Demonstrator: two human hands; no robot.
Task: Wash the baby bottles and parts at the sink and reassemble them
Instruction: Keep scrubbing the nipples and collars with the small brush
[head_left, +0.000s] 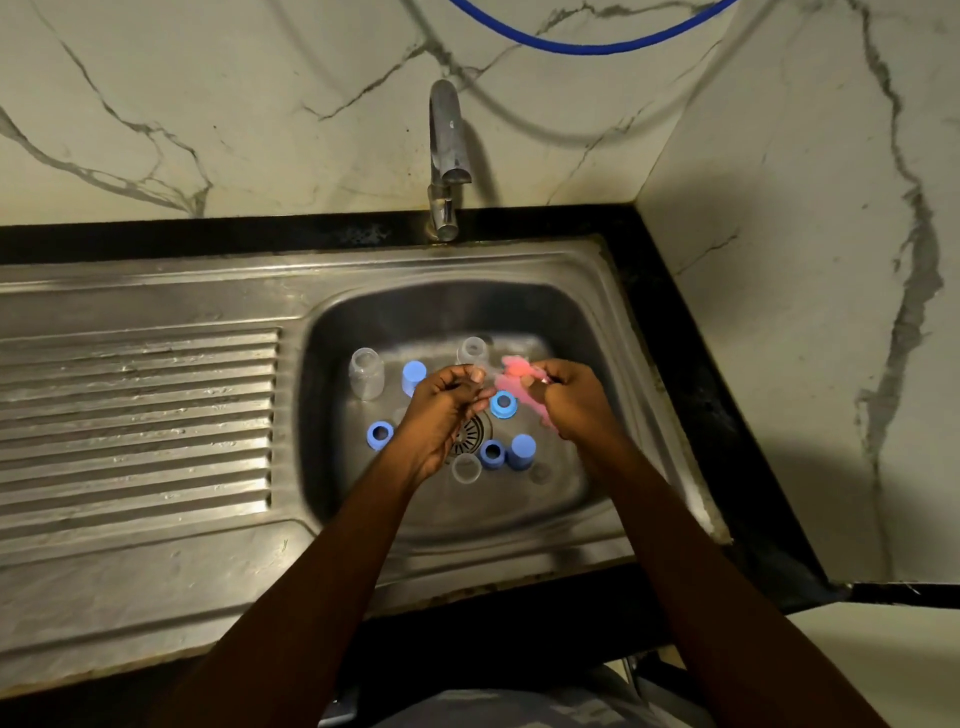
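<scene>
A small clear part (483, 372), too blurred to identify, is pinched in the curled fingers of the left hand (447, 410). A pink scrubber (511, 376) is gripped by the right hand (569, 400), its smeared long axis slanting from the left fingertips down-right under that hand. Both are held over the sink (363, 306) drain (471, 434), which is half hidden by the left hand. One clear bottle (366, 373) is stood upright to the left, with blue rings (380, 434) scattered around.

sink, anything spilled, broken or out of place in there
Nothing stands out: bottles stand upright, and blue rings and caps sit loose round the drain, as for washing. The pink thing in the right hand is too blurred to judge.
</scene>
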